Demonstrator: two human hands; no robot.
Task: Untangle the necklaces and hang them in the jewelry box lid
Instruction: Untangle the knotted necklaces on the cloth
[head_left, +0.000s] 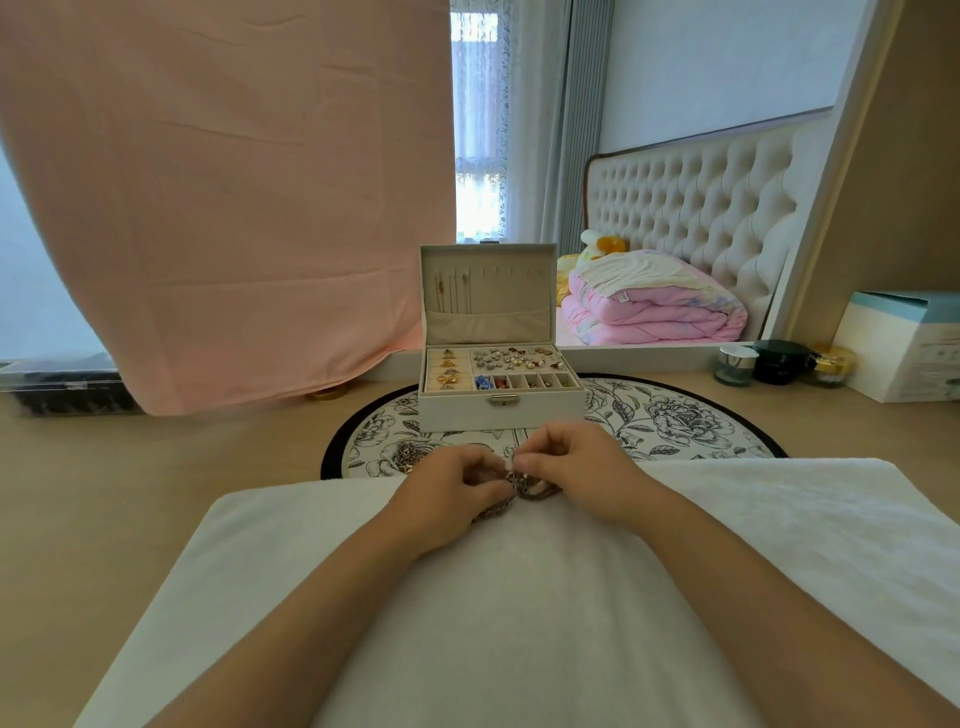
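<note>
My hands meet over a white towel spread on the worktop. Between them is a knotted clump of necklaces in dark, mixed metal tones. My left hand has its fingers curled around the lower strands, which trail out beneath it toward 7 o'clock. My right hand pinches the top of the clump between thumb and forefinger, its other fingers curled in. The clump rests at the towel's far edge.

At 12 o'clock from my hands, the white jewelry box stands open on a round black-and-white floral mat. Its trays hold rings and earrings. Its lid stands upright, with a few thin chains hanging on the left side above a fabric pocket. A second small heap of chain seems to lie on the mat at 10 o'clock from my left hand, though it blends with the print.

A pink cloth hangs at 10 o'clock. Three cosmetic jars and a white carton sit at 2 o'clock along the back of the worktop.
</note>
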